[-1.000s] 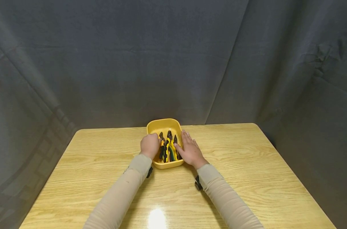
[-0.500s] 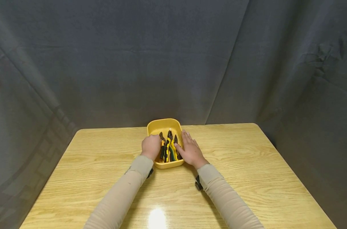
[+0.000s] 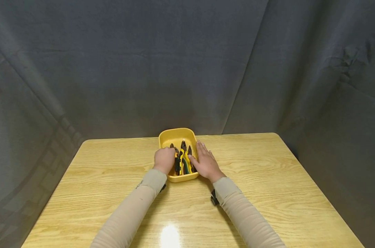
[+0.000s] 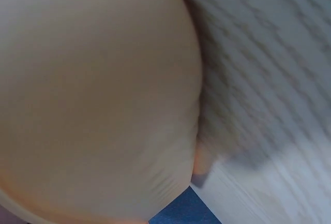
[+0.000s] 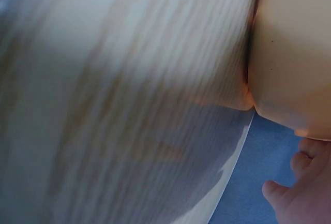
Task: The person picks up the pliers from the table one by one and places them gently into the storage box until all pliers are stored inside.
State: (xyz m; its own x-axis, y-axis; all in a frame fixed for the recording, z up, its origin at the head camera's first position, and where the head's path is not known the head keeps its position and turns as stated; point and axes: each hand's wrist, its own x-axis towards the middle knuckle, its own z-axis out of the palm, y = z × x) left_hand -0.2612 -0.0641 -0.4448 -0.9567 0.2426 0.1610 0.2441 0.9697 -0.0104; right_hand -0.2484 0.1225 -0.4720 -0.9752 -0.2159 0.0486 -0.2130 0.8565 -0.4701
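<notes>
A yellow plastic tray (image 3: 175,135) stands near the table's far edge in the head view. Several pliers lie side by side in it, with dark jaws pointing away and handles toward me. My left hand (image 3: 164,159), fingers curled, reaches over the left rim and grips the leftmost pliers (image 3: 176,151); its fingertips are hidden. Middle pliers (image 3: 181,161) have yellow and black handles. My right hand (image 3: 206,164) rests along the right wall, fingers straight outside, thumb inside by the right pliers (image 3: 189,150). The right wrist view shows those fingers (image 5: 300,167) beside the tray wall (image 5: 295,53).
The wood-grain table (image 3: 268,179) extends on both sides of the tray and in front of it. A dark grey curtain (image 3: 187,69) hangs behind and around the table. The left wrist view mostly shows the tray's outer wall (image 4: 98,89).
My left hand has shifted slightly right over the tray. The leftmost pliers have turned, their jaws moving left and their handles right. My right hand stays where it was.
</notes>
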